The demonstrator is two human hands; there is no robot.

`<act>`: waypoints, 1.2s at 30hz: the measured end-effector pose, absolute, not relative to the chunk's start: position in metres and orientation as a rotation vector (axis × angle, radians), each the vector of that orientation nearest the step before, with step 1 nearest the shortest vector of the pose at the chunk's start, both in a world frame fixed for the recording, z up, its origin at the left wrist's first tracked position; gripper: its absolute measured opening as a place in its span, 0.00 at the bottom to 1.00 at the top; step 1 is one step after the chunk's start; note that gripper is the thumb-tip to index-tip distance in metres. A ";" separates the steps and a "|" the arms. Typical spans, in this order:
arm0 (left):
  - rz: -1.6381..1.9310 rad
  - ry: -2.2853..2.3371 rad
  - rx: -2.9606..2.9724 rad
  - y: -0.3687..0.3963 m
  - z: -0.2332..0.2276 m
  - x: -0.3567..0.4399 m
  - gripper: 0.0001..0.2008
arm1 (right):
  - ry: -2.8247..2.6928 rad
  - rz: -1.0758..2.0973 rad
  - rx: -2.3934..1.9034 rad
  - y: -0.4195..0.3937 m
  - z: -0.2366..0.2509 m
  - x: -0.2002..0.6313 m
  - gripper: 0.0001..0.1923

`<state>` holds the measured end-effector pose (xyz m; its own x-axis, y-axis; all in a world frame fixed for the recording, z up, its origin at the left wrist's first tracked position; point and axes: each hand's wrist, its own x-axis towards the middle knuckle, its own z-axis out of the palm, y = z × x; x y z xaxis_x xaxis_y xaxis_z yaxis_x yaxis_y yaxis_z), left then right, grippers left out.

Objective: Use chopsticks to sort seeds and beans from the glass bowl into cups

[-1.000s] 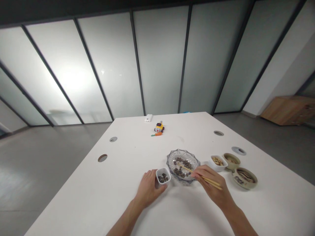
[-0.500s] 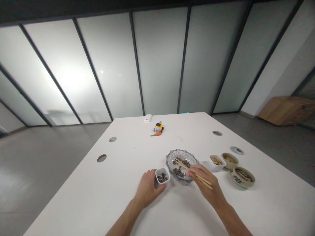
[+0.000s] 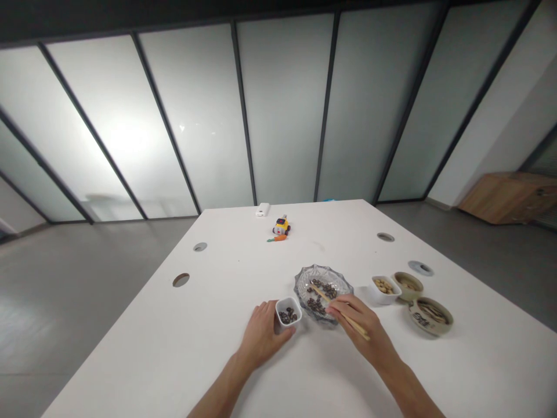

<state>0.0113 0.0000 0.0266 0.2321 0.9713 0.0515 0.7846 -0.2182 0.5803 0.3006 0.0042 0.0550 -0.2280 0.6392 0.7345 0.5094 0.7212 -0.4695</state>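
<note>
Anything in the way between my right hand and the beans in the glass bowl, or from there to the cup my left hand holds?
Nothing visible blocks your right hand; its chopsticks reach into the bowl over the beans. Toward the cup in your left hand, only bowl and cup rims intervene.

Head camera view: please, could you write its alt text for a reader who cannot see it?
A person's right-hand grip holds chopsticks over a glass dish of dark bean-like pieces, while the left-hand grip holds a white cup containing similar ones. Three bowls stand to the right; a yellow toy vehicle and toy carrot lie farther back.
</note>
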 end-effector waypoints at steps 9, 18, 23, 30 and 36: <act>0.574 1.605 2.067 0.000 0.027 0.011 0.16 | -1.765 0.155 -0.920 0.003 0.056 0.304 0.11; 0.531 1.632 2.072 -0.001 0.029 0.011 0.17 | -1.742 0.091 -0.936 0.004 0.061 0.308 0.12; 0.536 1.639 2.074 -0.001 0.028 0.010 0.16 | -1.755 0.122 -0.956 0.004 0.065 0.310 0.17; 0.528 1.634 2.073 -0.001 0.028 0.011 0.17 | -1.762 0.258 -1.001 0.004 0.062 0.310 0.18; 0.535 1.620 2.075 -0.001 0.029 0.012 0.16 | -1.762 0.334 -1.015 0.004 0.060 0.308 0.20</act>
<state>0.0115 -0.0009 0.0291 0.2344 0.9718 0.0270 0.7968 -0.2079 0.5673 0.3081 0.0040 0.0596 -0.1135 0.7621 0.6374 0.4761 0.6048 -0.6384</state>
